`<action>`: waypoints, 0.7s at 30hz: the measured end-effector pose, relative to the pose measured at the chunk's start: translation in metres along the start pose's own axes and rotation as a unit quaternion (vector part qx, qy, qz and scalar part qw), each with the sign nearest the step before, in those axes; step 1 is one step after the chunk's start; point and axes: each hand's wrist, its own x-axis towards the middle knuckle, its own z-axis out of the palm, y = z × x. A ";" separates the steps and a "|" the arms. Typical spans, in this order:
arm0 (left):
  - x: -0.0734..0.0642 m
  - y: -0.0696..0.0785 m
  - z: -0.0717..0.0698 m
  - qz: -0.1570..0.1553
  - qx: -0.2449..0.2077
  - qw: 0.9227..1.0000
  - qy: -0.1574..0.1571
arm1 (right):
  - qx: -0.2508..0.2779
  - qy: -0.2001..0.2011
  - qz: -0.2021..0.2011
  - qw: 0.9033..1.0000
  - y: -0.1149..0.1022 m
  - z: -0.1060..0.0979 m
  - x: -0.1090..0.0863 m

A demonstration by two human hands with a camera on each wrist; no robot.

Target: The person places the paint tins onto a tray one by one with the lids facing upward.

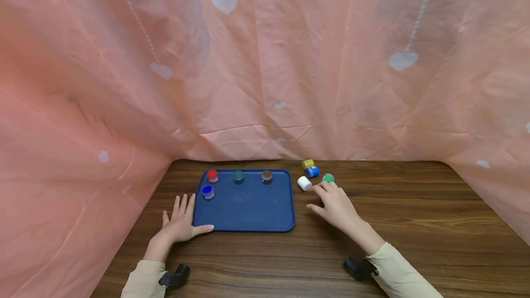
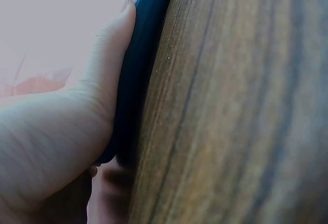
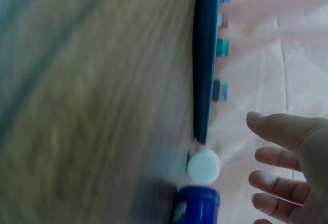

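A blue tray (image 1: pixel 248 210) lies on the wooden table, holding small paint jars: red (image 1: pixel 212 176), dark green (image 1: pixel 238 177), brown (image 1: pixel 267 177) and blue (image 1: pixel 208 192). My left hand (image 1: pixel 180 225) rests at the tray's front left corner, fingers spread, its thumb along the rim. To the right of the tray, my right hand (image 1: pixel 336 203) hovers with parted fingers, holding nothing. Near its fingertips are a white jar (image 1: pixel 304 183) and a green jar (image 1: pixel 328 177), the latter partly hidden by the fingers. Behind them lie a second blue jar (image 1: pixel 312 171) and a yellow jar (image 1: pixel 308 164).
A pink curtain (image 1: pixel 269 82) with white hearts hangs behind and at both sides of the table (image 1: pixel 414 215). A dark strap device (image 1: pixel 175 276) sits on the left wrist, and another (image 1: pixel 359 268) on the right.
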 end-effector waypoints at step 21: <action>0.000 0.000 0.000 0.002 -0.008 1.000 -0.003 | -0.021 -0.068 0.057 0.996 0.034 -0.007 -0.004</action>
